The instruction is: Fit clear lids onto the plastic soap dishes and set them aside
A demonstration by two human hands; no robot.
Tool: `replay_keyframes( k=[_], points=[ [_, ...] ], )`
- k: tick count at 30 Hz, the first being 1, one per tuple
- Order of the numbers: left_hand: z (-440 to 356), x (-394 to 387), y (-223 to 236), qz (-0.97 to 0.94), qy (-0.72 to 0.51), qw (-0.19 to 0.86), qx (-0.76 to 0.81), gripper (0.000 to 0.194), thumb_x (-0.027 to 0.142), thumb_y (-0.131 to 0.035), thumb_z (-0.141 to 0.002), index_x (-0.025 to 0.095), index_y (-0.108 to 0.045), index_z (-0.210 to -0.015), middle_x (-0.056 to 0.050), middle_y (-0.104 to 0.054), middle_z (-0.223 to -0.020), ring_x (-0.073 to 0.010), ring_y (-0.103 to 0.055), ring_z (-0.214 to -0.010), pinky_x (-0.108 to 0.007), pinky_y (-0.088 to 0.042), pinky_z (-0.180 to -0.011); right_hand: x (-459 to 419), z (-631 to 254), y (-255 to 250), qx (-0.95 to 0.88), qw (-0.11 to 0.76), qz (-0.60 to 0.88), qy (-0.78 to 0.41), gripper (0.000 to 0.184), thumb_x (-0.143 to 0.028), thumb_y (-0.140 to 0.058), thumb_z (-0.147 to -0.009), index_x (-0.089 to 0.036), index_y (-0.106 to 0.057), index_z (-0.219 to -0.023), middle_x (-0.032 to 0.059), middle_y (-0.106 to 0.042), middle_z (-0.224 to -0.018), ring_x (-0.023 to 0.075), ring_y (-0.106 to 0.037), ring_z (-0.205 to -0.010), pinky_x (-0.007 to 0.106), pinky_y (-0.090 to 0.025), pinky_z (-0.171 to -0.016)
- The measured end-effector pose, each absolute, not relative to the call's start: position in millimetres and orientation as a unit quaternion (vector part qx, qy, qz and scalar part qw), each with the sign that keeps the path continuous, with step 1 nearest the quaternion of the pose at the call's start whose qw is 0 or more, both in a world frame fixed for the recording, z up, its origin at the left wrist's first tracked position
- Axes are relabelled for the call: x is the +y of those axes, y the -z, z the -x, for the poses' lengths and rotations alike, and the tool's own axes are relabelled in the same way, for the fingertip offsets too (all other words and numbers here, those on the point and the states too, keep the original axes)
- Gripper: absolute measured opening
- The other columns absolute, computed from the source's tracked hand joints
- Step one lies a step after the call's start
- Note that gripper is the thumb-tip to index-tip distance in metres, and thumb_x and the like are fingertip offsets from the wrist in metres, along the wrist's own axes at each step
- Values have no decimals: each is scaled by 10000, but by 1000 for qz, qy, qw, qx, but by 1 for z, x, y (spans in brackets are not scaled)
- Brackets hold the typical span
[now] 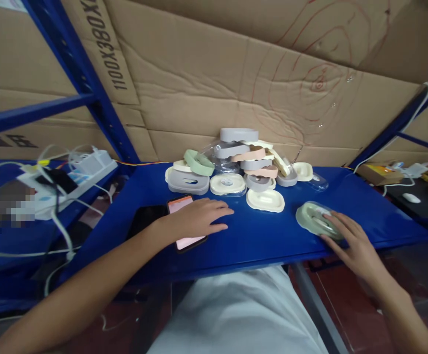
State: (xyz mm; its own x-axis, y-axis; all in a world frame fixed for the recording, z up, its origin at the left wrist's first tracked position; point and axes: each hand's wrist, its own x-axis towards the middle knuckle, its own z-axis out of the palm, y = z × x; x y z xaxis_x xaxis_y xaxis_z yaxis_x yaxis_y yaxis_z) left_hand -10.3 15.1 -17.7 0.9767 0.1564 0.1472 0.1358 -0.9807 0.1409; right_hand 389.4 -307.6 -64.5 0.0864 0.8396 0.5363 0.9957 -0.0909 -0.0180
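On the right of the blue table, my right hand (354,243) grips the near right edge of a pale green soap dish (310,219). Its thumb is at the near side and its fingers lie over the dish's clear plastic. My left hand (199,219) is open, palm down, with fingers stretched to the right. It is over a phone (191,243) with a lit pink screen and covers the middle of it; whether they touch I cannot tell. Beyond the hands, a cream dish (265,200) lies in front of a heap of grey, peach, cream and green dishes (253,164).
A black flat object (145,216) lies left of the phone. Cardboard (199,73) walls the back between blue metal posts (99,108). Power strips (88,169) with tangled white cables fill the left side. At right are a white mouse (411,198) and a small carton (380,173).
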Motion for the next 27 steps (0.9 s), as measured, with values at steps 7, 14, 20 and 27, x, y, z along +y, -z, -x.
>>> replay_keyframes(
  k=[7, 14, 20, 27],
  points=[
    [9, 18, 18, -993, -71, 60, 68, 329, 385, -633, -1059, 249, -710, -1348, -75, -726, -1392, -271, -725, -1210, -371, -523, -1030, -211, -427, 31, -654, 152, 705, 230, 692, -561, -568, -1035, -267, -419, -1643, 187, -437, -1682, 413, -496, -1498, 635, -465, -1161],
    [11, 15, 14, -993, -72, 66, 61, 313, 402, -628, -1063, 233, -718, -1310, -81, -745, -1330, -258, -729, -1197, -354, -529, -998, -86, -345, -3, -778, 162, 593, 133, 404, -407, -543, -1068, -226, -673, -1405, 125, -723, -1387, 332, -660, -1315, 546, -527, -1110],
    [8, 11, 11, -993, -83, 47, 73, 301, 437, -638, -1054, 232, -734, -1252, -76, -771, -1237, -258, -739, -1129, -367, -539, -970, -74, -306, 9, -765, 168, 603, 153, 371, -375, -583, -1049, -224, -699, -1368, 117, -730, -1381, 336, -666, -1292, 536, -506, -1080],
    [20, 48, -25, -884, -242, 18, 400, 232, 369, -645, -1015, 244, -705, -1200, -78, -736, -1208, -299, -713, -1146, -398, -580, -923, -81, -291, 31, -772, 203, 582, 157, 319, -351, -544, -1079, -207, -716, -1306, 116, -732, -1359, 303, -662, -1275, 506, -459, -1089]
  ],
)
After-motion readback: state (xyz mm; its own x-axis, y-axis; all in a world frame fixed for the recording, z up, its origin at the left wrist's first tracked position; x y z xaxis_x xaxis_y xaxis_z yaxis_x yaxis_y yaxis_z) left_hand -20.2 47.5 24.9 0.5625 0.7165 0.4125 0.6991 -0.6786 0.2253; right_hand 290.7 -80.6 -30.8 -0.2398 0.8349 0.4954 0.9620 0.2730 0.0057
